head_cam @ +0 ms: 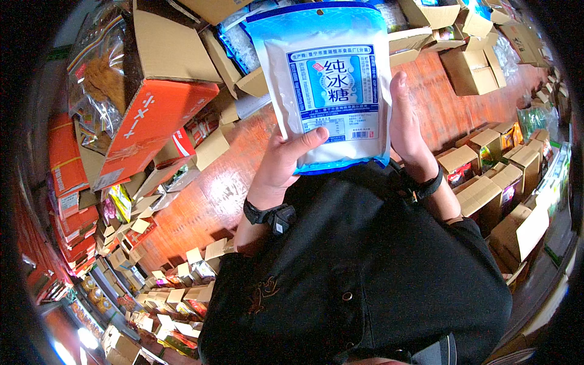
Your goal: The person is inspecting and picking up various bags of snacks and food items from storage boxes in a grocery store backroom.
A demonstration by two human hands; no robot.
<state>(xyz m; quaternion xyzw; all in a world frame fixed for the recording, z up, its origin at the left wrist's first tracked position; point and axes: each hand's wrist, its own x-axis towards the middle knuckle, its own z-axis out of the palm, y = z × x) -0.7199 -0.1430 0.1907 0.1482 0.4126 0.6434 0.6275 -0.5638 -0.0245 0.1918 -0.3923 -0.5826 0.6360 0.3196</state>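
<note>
A flat blue-and-white plastic food pouch is held upright in front of my chest, its printed side facing me. A small hang hole pierces its top edge. My left hand grips the lower left edge, with the thumb pressed across the front and the fingers hidden behind. Along the right edge is my right hand, its thumb pointing up beside the pouch. The pouch hides its other fingers, so I cannot tell whether they grip. Each wrist wears a black strap.
Blue pouches showing whitish crystals fill an open carton beyond my left hand. A red-sided carton holds clear zip bags of brown food. Open cartons line the right side. Reddish floor runs between the rows, and another carton stands on it.
</note>
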